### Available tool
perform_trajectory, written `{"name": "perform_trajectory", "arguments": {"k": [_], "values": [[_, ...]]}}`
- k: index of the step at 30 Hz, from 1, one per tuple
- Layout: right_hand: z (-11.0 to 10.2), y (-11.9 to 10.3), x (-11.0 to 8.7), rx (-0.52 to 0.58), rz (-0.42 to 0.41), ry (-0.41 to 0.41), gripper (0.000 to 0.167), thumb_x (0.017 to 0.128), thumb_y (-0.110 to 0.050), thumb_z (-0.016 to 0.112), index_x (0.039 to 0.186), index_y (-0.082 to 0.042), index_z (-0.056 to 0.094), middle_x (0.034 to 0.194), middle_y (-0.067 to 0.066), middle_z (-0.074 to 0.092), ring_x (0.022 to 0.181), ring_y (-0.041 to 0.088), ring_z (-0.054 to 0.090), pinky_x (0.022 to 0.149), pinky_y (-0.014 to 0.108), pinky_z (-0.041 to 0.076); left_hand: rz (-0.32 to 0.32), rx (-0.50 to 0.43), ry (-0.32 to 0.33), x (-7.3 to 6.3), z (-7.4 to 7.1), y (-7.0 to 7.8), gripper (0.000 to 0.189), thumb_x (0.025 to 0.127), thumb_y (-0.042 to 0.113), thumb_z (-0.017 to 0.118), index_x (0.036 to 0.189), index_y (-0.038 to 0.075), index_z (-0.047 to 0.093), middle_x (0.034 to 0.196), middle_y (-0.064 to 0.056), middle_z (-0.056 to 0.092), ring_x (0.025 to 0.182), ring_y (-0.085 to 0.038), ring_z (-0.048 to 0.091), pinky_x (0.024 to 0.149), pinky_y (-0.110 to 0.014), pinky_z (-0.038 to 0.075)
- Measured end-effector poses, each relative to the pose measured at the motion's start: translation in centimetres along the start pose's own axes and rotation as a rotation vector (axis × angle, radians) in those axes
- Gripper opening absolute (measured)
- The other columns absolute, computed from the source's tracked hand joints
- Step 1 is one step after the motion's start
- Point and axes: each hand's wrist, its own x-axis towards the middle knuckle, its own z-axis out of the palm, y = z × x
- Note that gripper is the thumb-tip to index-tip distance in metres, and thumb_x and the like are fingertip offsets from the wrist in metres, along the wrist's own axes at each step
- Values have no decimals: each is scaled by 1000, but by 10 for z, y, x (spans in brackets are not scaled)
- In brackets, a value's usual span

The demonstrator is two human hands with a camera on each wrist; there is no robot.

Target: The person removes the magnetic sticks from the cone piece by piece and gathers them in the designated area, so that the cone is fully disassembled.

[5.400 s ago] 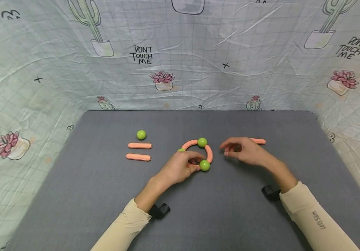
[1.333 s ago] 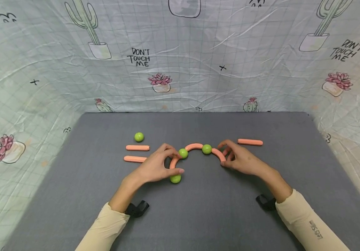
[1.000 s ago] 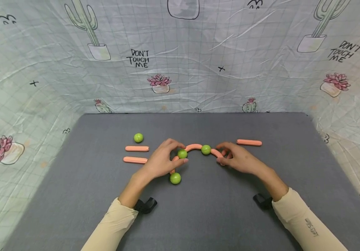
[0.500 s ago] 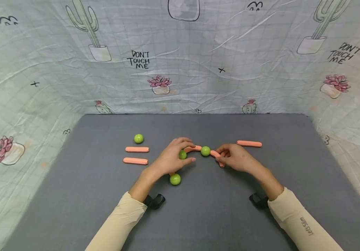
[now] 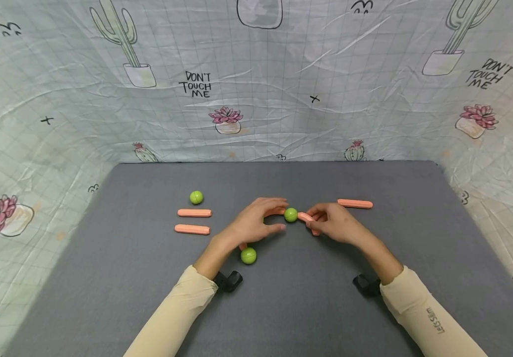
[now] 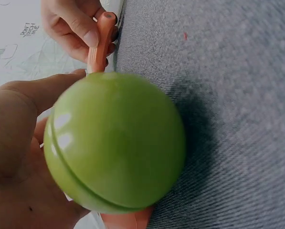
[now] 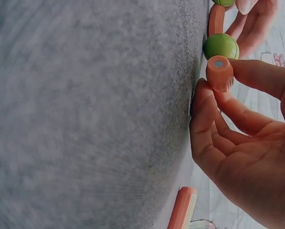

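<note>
A chain of green balls and curved orange rods lies across the middle of the grey table. My right hand [image 5: 334, 223] pinches the curved orange rod [image 5: 304, 217] at its right end; in the right wrist view that rod's free end shows a small grey disc. This rod adjoins a green ball [image 5: 290, 214]. My left hand [image 5: 254, 220] arches over the chain's left part, thumb and fingers apart, fingertips close to that ball. It covers another ball and much of the curved rods. The chain's front-left ball [image 5: 248, 256] looms large in the left wrist view.
Left of the chain are a loose green ball [image 5: 196, 197] and two straight orange rods, one farther back [image 5: 194, 212] and one nearer [image 5: 192, 229]. Another straight orange rod [image 5: 355, 204] lies behind my right hand. A patterned cloth [image 5: 274, 124] hangs at the table's back edge.
The chain, a closed ring at first, has been spread into an open arc. My left hand has since slid right from the front-left rod, over the chain; my right hand has come to pinch the end rod.
</note>
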Motion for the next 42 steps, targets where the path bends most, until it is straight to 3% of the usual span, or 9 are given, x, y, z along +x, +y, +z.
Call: {"name": "perform_trajectory", "arguments": {"k": [11,21,42], "values": [[3,1,2,136,-30,-14,27,100,-12,71,125,-1,70,95,15,76,80,20,70,69,29,58,-54,-46,12,3,3,-2,47,95,26,78,140,23,66,141,1,66,133,-25,57,115,-48,44],[2,0,2,232,-13,-69,33,99,-6,70,131,-1,66,102,21,71,81,23,72,71,36,64,-43,-28,31,6,6,-6,43,96,26,78,137,21,68,135,0,69,125,-24,59,109,-48,47],[1,2,2,234,-31,-101,33,99,-5,69,132,-1,65,101,22,68,81,23,71,71,36,64,-87,-7,68,7,11,-7,38,94,31,79,131,27,72,129,4,71,117,-21,60,101,-44,50]]}}
